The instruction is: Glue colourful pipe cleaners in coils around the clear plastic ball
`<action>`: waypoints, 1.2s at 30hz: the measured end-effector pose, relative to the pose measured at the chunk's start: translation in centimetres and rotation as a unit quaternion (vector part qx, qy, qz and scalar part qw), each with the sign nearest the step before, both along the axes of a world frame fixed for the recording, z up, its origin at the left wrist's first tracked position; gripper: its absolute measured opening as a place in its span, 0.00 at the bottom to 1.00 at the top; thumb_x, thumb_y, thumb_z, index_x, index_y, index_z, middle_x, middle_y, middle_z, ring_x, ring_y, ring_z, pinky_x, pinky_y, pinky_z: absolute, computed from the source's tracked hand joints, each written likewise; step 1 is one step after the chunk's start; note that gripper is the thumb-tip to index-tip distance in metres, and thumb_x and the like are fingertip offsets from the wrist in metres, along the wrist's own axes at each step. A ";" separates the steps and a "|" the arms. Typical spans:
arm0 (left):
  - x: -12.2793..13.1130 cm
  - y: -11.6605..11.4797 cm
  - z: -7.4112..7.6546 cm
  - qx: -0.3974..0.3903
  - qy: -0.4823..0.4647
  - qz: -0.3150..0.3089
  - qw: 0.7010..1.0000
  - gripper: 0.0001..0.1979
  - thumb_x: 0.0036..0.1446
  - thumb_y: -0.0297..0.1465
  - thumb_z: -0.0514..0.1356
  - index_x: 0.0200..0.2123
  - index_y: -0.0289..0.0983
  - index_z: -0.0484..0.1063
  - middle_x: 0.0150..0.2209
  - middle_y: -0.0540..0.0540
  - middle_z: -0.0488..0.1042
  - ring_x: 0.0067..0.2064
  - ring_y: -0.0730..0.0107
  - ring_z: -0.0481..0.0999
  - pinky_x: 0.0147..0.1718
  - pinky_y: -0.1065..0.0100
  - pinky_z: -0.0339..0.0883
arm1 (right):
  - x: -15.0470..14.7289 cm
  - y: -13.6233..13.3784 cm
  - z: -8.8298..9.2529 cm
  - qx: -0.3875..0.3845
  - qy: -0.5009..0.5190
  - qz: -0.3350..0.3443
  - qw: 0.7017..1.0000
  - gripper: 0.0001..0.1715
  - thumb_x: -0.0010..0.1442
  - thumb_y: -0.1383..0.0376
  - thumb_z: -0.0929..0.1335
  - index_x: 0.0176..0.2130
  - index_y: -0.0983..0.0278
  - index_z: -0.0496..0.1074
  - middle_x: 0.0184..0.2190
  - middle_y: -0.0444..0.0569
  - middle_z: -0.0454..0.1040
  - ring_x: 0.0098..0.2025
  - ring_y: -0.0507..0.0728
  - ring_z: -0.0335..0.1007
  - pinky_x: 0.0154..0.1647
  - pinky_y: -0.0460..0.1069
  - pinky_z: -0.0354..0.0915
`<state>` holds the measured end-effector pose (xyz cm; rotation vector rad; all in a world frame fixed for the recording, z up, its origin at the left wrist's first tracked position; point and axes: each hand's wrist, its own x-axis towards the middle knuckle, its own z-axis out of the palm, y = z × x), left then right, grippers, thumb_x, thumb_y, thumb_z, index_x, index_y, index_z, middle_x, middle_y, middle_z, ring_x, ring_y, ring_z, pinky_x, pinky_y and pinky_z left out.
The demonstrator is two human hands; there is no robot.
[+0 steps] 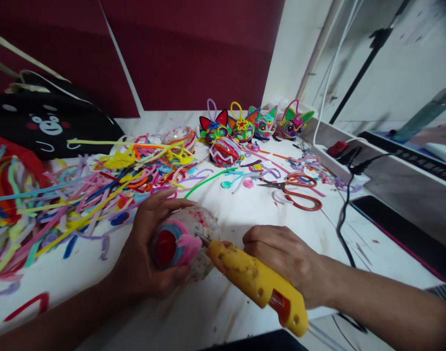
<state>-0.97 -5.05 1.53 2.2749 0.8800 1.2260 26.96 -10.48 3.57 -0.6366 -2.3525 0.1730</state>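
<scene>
While my left hand [144, 251] grips speckled ball [204, 219] over white table [208, 317], right hand [283, 256] grips yellow glue gun [245, 268], tip [204, 239] beside pink strip [188, 246]; one end covered, visible rest bare; four cat heads [243, 130] behind look finished.

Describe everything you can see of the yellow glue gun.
The yellow glue gun looks plastic, with brown stains near its metal nozzle, round holes in its side and a reddish-orange slot towards the rear, where a pale strand sticks out. Gripped by the right hand, it slants, nozzle towards the pink piece on the speckled ball; whether the tip touches is unclear.
</scene>
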 end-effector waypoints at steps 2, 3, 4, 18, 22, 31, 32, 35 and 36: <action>0.1 0.0 0.0 -0.004 -0.010 -0.018 1.000 0.45 0.50 0.35 0.66 0.70 0.45 0.53 0.58 0.39 0.71 0.58 0.47 0.74 0.55 0.51 0.70 | 0.0 0.0 0.0 0.000 0.001 0.001 1.000 0.31 0.78 0.58 0.48 0.38 0.67 0.70 0.30 0.53 0.73 0.34 0.57 0.71 0.34 0.51 0.70; 0.2 0.0 0.1 -0.009 -0.014 -0.023 1.000 0.46 0.49 0.35 0.66 0.70 0.45 0.53 0.57 0.40 0.72 0.57 0.48 0.75 0.54 0.52 0.71 | 0.0 -0.1 0.0 0.000 0.002 0.001 1.000 0.30 0.78 0.58 0.49 0.38 0.67 0.70 0.30 0.52 0.72 0.34 0.57 0.71 0.34 0.51 0.70; 0.3 -0.1 0.2 -0.015 -0.019 -0.022 0.999 0.46 0.49 0.34 0.66 0.70 0.45 0.53 0.57 0.40 0.72 0.57 0.48 0.76 0.52 0.53 0.72 | 0.0 -0.1 -0.1 -0.001 0.001 0.000 1.000 0.29 0.78 0.58 0.50 0.39 0.66 0.70 0.30 0.52 0.72 0.34 0.57 0.71 0.33 0.51 0.70; 0.6 0.0 -0.2 -0.065 -0.044 -0.009 0.997 0.47 0.44 0.33 0.68 0.68 0.50 0.54 0.56 0.45 0.74 0.56 0.49 0.77 0.49 0.56 0.75 | -0.2 -0.3 -0.2 0.006 -0.008 0.000 1.000 0.26 0.78 0.60 0.51 0.37 0.65 0.68 0.30 0.52 0.72 0.31 0.55 0.68 0.31 0.50 0.66; 0.6 -0.1 -0.1 -0.062 -0.029 0.013 0.998 0.43 0.43 0.34 0.68 0.64 0.48 0.61 0.55 0.45 0.75 0.57 0.46 0.76 0.49 0.55 0.75 | -0.1 -0.2 -0.3 0.004 0.003 -0.015 1.000 0.24 0.77 0.62 0.53 0.37 0.65 0.69 0.31 0.53 0.73 0.31 0.55 0.68 0.30 0.50 0.66; 0.6 -0.2 -0.4 -0.095 -0.067 0.001 0.993 0.49 0.42 0.33 0.69 0.67 0.51 0.55 0.56 0.45 0.74 0.58 0.45 0.76 0.51 0.52 0.74 | -0.3 -0.5 0.2 0.032 -0.029 -0.035 0.998 0.24 0.77 0.63 0.52 0.40 0.65 0.70 0.31 0.52 0.74 0.31 0.55 0.69 0.30 0.50 0.66; 0.6 -0.2 -0.5 -0.095 -0.072 -0.005 0.993 0.49 0.41 0.33 0.70 0.67 0.51 0.55 0.56 0.44 0.74 0.58 0.45 0.76 0.50 0.54 0.74 | -0.3 -0.6 0.3 0.035 -0.033 -0.033 0.998 0.25 0.77 0.63 0.51 0.40 0.65 0.70 0.31 0.52 0.74 0.31 0.55 0.69 0.30 0.50 0.67; 0.5 -0.2 -0.5 -0.099 -0.091 -0.025 0.991 0.50 0.42 0.32 0.70 0.68 0.52 0.55 0.57 0.44 0.73 0.57 0.48 0.76 0.49 0.58 0.74 | -0.3 -0.5 0.3 0.038 -0.039 -0.031 0.998 0.26 0.78 0.62 0.50 0.41 0.66 0.70 0.31 0.53 0.74 0.33 0.56 0.70 0.32 0.50 0.67; 0.5 -0.2 -0.5 -0.105 -0.093 -0.029 0.990 0.50 0.42 0.32 0.70 0.68 0.52 0.55 0.57 0.44 0.72 0.57 0.49 0.76 0.49 0.58 0.74 | -0.3 -0.5 0.3 0.039 -0.037 -0.030 0.998 0.26 0.78 0.62 0.50 0.41 0.66 0.70 0.31 0.53 0.74 0.33 0.56 0.70 0.32 0.50 0.68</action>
